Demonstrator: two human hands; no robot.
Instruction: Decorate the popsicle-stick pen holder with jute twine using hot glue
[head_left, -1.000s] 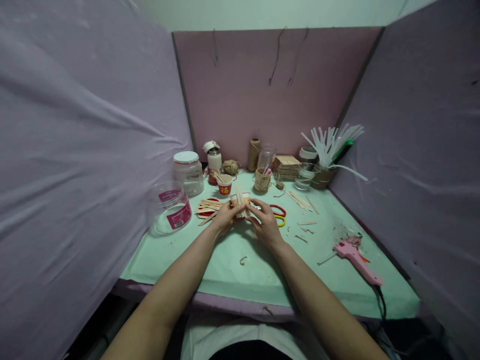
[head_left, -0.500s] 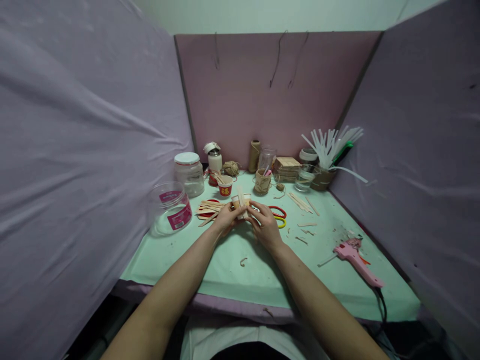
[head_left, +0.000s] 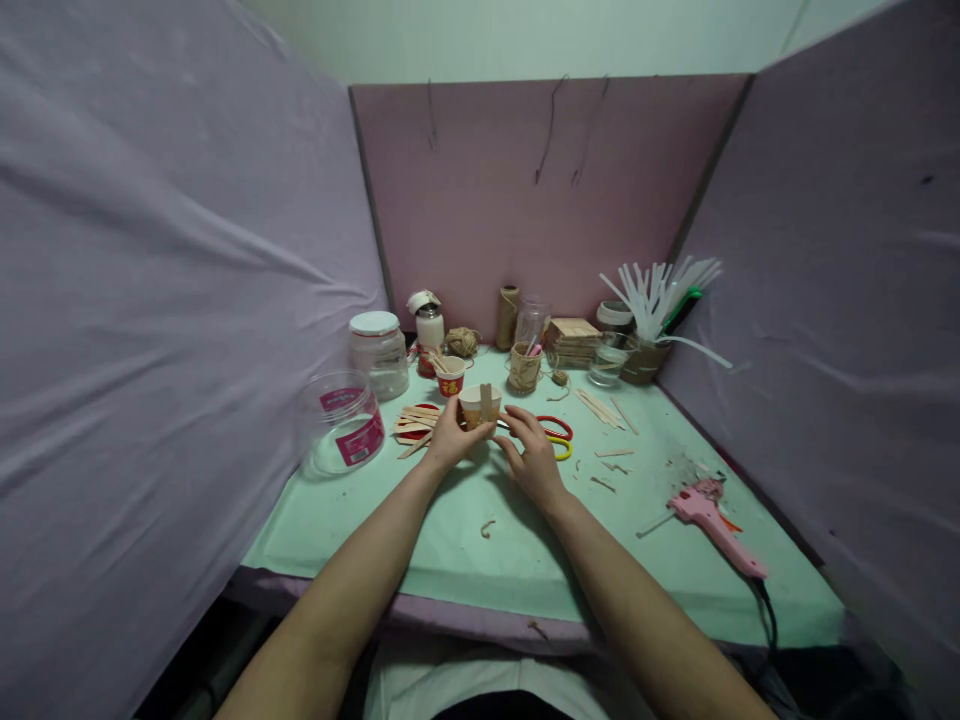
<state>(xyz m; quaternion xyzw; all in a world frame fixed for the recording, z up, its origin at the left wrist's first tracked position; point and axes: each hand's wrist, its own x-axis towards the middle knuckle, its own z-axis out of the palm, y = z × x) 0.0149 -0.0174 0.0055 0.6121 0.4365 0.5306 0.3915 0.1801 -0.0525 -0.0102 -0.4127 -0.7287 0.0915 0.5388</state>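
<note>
A small paper cup (head_left: 470, 405) stands upright just above the table, a flat wooden craft stick (head_left: 486, 402) against its near side and rising past the rim. My left hand (head_left: 455, 437) grips the cup from the left, the thumb across its lower front by the stick's foot. To the right of the cup, my right hand (head_left: 531, 450) has its fingers parted and holds nothing. Behind that hand lie scissors with red and yellow handles (head_left: 561, 433), their blades partly hidden. A pile of craft sticks (head_left: 414, 422) rests left of the cup.
At the right lies a pink glue gun (head_left: 712, 520) with its cord over the edge. Clear jars (head_left: 379, 360) and an open plastic tub (head_left: 360, 440) stand left. A red cup (head_left: 450, 378), twine (head_left: 462, 342), wooden squares (head_left: 574, 342) and glue sticks (head_left: 660, 300) line the back.
The cup and stick have turned in my left hand, so more of the cup's front shows. My right hand's fingers have come away from the stick. The view has tilted slightly.
</note>
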